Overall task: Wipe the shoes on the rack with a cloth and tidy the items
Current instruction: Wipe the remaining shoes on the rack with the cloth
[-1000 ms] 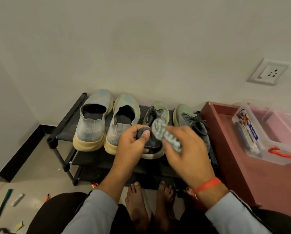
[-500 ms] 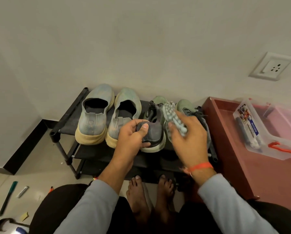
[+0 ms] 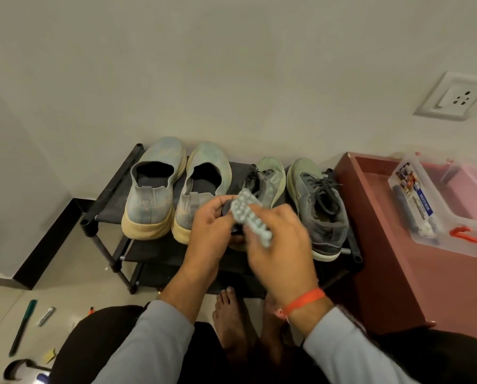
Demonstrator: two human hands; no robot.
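A black shoe rack [image 3: 108, 195] stands against the wall with two pairs on its top shelf. Two pale blue slip-on shoes [image 3: 154, 189] with cream soles sit at the left. A grey-green laced sneaker [image 3: 319, 206] sits at the right. Its mate [image 3: 267, 181] is tilted, and my left hand [image 3: 211, 234] grips its heel. My right hand [image 3: 278, 250] holds a nubby grey-blue cloth [image 3: 249, 214] against that sneaker's rear. The hands hide the heel and sole.
A maroon low table [image 3: 384, 245] stands right of the rack, carrying a clear plastic box [image 3: 436, 206] with a red latch. A wall socket [image 3: 453, 97] is above it. A green marker [image 3: 24, 325] and small items lie on the floor at left. My bare feet [image 3: 231, 320] rest below the rack.
My right hand with the cloth has come back from the sneaker's tongue toward its heel. My left hand has kept its grip on the heel.
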